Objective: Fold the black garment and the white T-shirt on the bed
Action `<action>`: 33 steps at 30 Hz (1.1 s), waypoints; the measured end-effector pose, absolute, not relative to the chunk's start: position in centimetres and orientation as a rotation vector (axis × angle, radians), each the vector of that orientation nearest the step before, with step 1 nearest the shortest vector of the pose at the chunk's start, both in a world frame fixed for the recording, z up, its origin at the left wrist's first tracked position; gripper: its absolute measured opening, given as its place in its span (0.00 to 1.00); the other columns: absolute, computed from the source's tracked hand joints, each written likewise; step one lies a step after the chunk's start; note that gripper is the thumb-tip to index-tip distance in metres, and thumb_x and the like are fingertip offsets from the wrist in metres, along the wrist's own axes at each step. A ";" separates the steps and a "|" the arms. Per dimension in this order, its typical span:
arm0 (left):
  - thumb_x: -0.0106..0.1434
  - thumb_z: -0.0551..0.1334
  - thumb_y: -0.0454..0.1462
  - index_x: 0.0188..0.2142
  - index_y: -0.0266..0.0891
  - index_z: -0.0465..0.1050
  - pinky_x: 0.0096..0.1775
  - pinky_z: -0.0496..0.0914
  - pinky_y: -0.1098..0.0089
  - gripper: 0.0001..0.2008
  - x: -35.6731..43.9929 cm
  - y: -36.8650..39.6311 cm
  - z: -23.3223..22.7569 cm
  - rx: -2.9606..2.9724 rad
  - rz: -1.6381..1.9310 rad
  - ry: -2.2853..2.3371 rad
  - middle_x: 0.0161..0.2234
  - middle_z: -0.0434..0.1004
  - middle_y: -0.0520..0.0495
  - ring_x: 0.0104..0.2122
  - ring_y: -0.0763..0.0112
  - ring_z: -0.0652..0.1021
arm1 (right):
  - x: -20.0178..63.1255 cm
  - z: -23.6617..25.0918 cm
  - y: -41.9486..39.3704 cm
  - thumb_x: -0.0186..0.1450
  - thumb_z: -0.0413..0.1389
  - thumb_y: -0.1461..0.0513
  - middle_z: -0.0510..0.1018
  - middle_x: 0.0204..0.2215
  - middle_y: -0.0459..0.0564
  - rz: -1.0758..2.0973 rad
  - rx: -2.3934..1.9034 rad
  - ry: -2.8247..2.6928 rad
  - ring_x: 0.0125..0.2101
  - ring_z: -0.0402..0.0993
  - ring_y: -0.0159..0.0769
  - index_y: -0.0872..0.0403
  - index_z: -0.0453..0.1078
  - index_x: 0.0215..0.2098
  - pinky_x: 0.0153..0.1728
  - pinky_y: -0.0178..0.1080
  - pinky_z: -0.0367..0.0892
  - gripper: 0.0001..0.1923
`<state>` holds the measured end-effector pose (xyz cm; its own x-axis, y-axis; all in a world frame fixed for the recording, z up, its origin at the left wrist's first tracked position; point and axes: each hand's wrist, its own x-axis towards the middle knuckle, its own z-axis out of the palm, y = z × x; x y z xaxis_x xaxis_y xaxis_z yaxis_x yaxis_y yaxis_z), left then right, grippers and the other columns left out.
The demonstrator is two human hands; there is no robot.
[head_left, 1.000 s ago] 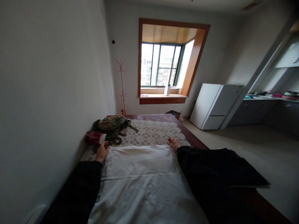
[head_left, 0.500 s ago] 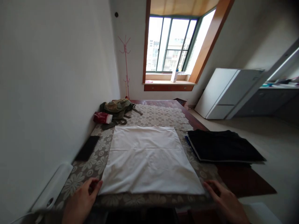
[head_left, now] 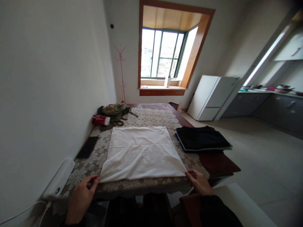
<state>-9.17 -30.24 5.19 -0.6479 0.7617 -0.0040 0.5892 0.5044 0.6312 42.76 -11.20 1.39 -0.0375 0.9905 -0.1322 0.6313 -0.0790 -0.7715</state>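
1. White cloth (head_left: 142, 153) lies flat in the middle of the frame, folded to a neat rectangle on a table with a flower-patterned lace cover (head_left: 82, 173).
2. We judge the cloth light, soft and limp; it would sag if lifted, so the two near corners are the places to take hold.
3. Our left hand (head_left: 81, 197), at the lower left, reaches forward with its fingertips on the near left corner; the fingers are loosely curled, and we cannot tell whether they pinch the fabric.
4. Our right hand (head_left: 200, 183), at the lower right in a dark sleeve, rests palm down with its fingers bent at the near right corner, seemingly pinching the edge.
5. Right of the cloth lies a folded black garment (head_left: 201, 138). Left of it lies a dark phone (head_left: 87, 147), and nearer us a white power strip (head_left: 59, 183).
6. Toward the upper left of the table sit a green backpack (head_left: 115, 112) and a red packet (head_left: 100, 120).
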 end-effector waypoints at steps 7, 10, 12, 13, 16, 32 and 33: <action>0.57 0.60 0.51 0.35 0.46 0.78 0.34 0.68 0.68 0.15 -8.2 -30.5 5.6 1.221 0.826 2.413 0.27 0.80 0.49 0.30 0.62 0.80 | 42.4 0.9 -11.9 0.54 0.58 0.38 0.78 0.20 0.44 1.198 -1.637 -1.494 0.10 0.61 0.32 0.52 0.70 0.44 0.14 0.37 0.53 0.32; 0.58 0.59 0.50 0.35 0.45 0.78 0.34 0.68 0.68 0.16 -8.3 -30.4 5.2 1.189 0.866 2.376 0.25 0.79 0.50 0.28 0.62 0.80 | 42.3 1.0 -12.2 0.52 0.60 0.37 0.76 0.18 0.42 1.413 -1.560 -1.518 0.10 0.61 0.32 0.53 0.68 0.49 0.13 0.36 0.51 0.38; 0.58 0.58 0.51 0.36 0.43 0.78 0.32 0.68 0.67 0.17 -8.6 -30.3 5.0 1.144 0.851 2.330 0.21 0.77 0.51 0.26 0.62 0.79 | 42.3 1.2 -12.3 0.51 0.61 0.37 0.76 0.17 0.43 1.419 -1.574 -1.530 0.10 0.63 0.33 0.52 0.69 0.46 0.13 0.35 0.52 0.36; 0.58 0.58 0.51 0.36 0.43 0.77 0.31 0.67 0.67 0.18 -8.7 -30.3 4.9 1.124 0.837 2.306 0.19 0.75 0.51 0.24 0.61 0.78 | 42.3 1.2 -12.3 0.52 0.60 0.37 0.76 0.18 0.43 1.376 -1.587 -1.533 0.10 0.63 0.33 0.52 0.69 0.43 0.13 0.35 0.53 0.33; 0.58 0.58 0.52 0.35 0.43 0.76 0.27 0.66 0.67 0.18 -8.9 -30.2 4.8 1.092 0.828 2.261 0.15 0.72 0.53 0.21 0.62 0.77 | 42.5 1.3 -12.1 0.55 0.58 0.38 0.77 0.18 0.44 1.236 -1.608 -1.517 0.11 0.64 0.33 0.51 0.69 0.36 0.13 0.35 0.54 0.27; 0.54 0.52 0.59 0.28 0.45 0.66 0.15 0.60 0.69 0.21 -8.4 -32.4 3.3 0.705 1.194 2.064 0.16 0.72 0.50 0.12 0.67 0.68 | 44.7 0.1 -12.5 0.45 0.67 0.43 0.80 0.22 0.49 1.341 -1.541 -1.027 0.28 0.80 0.48 0.52 0.73 0.31 0.24 0.40 0.71 0.25; 0.54 0.52 0.60 0.28 0.45 0.67 0.15 0.62 0.68 0.23 -8.2 -32.6 3.3 0.747 1.175 2.124 0.16 0.72 0.50 0.13 0.67 0.68 | 44.8 -0.2 -12.8 0.46 0.67 0.44 0.80 0.23 0.48 1.340 -1.543 -1.040 0.28 0.80 0.47 0.52 0.73 0.31 0.24 0.40 0.72 0.24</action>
<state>-8.18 -32.57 3.25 -0.6666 0.7106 -0.2253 0.1865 0.4516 0.8725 44.83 -12.75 -0.16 0.0909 0.9455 -0.3128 0.0684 -0.3193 -0.9452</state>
